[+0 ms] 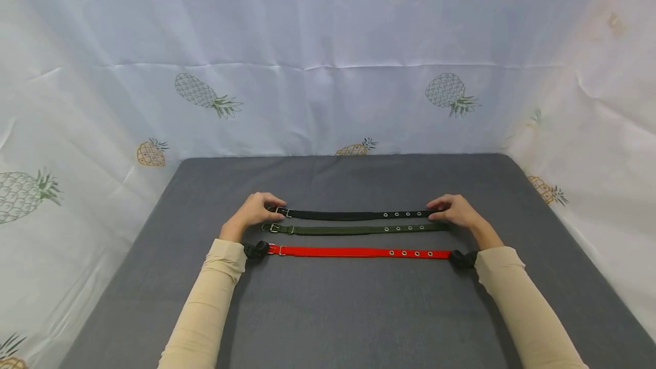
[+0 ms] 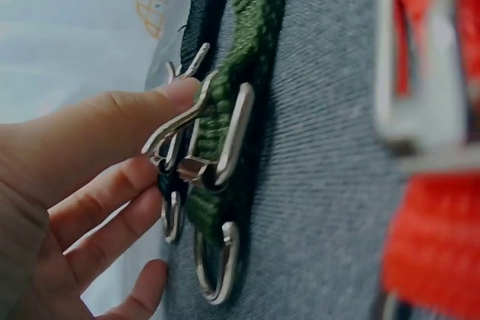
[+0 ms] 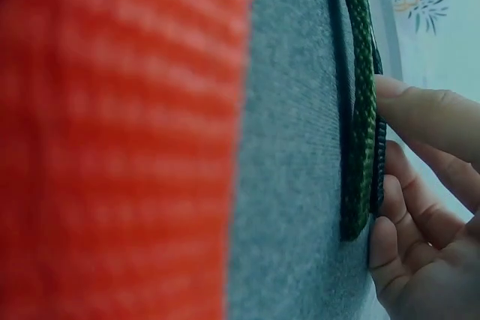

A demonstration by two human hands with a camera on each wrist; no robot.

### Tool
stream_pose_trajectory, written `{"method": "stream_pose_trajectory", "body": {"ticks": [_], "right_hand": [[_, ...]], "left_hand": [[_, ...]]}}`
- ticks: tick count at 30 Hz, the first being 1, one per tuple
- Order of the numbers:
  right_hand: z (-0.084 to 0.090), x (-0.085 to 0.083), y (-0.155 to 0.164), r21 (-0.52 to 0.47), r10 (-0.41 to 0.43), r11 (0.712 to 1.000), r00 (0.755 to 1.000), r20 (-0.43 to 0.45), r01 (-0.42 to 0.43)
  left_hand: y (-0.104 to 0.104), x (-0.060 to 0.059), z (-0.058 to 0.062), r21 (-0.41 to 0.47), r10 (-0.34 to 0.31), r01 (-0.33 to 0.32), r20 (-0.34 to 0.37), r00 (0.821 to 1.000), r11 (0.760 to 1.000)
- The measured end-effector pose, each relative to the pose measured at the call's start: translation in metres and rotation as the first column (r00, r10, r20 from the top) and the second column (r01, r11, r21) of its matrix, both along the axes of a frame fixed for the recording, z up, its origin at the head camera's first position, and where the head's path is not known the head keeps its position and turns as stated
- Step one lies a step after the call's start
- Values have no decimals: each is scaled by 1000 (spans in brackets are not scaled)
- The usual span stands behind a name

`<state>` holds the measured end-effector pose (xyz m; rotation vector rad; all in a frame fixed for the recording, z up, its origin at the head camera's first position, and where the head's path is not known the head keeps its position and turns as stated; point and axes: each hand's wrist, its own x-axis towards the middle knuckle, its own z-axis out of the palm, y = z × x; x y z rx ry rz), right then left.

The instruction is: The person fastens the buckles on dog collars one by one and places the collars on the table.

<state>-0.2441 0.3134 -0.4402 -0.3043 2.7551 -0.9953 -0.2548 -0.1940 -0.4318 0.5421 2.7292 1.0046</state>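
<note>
Three webbing buckle collars lie across the grey cloth, one behind another. Farthest back is the black collar (image 1: 338, 216). My left hand (image 1: 254, 208) holds its buckle end between thumb and fingers, while my right hand (image 1: 458, 211) pinches its tip beyond the metal eyelets. Just in front lies the green collar (image 1: 333, 231); its metal buckle (image 2: 234, 136) and D-ring (image 2: 217, 267) show close to my left thumb. In the right wrist view the green tip (image 3: 358, 200) partly covers the black strap (image 3: 379, 162). The red collar (image 1: 333, 252) is nearest me.
The grey cloth-covered table (image 1: 348, 312) reaches back to a white curtain (image 1: 328, 27) printed with pineapples, which also hangs along both sides. Black wrist cameras (image 1: 463, 259) overlap the red collar's two ends in the head view.
</note>
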Motion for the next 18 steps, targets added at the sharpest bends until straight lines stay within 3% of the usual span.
{"method": "stream_pose_trajectory", "body": {"ticks": [10,18], "right_hand": [[-1,-2,-3,49,15,999,1000,-27,-13],[-1,-2,-2,59,7,998,998,-55,-4]], "left_hand": [[3,-4,-3,-48,-13,8,-94,995,999],[3,-2,1,-40,36,-40,-96,995,998]]}}
